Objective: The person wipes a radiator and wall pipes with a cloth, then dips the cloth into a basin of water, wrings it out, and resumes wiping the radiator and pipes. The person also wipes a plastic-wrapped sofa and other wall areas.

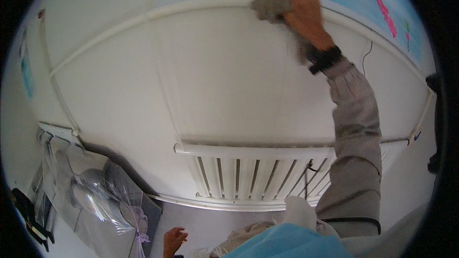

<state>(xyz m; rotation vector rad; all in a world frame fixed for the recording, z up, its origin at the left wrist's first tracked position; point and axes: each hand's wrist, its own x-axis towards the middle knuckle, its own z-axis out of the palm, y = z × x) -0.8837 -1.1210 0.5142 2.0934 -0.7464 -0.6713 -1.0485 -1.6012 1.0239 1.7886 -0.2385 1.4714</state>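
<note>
My right hand (pixel 304 12) grips a grey cloth (pixel 271 4), blurred at its edges. It presses the cloth on or right beside the white pipe (pixel 200 6) that runs across the wall below a painted picture. A black band (pixel 325 59) circles that wrist, and the arm in its grey-brown sleeve reaches far up the wall. Low in the view, my left hand (pixel 174 240) hangs over the floor with loosely bent fingers and nothing visible in it. Below the pipe stretches the bare white wall (pixel 222 79).
A white radiator (pixel 256 172) stands at the wall's foot, with a dark cord (pixel 306 182) hanging on it. Left of it is a large grey bundle wrapped in clear plastic (pixel 96 197), tied with a lilac strip (pixel 142 236). A thin wire (pixel 365 57) hangs from the pipe.
</note>
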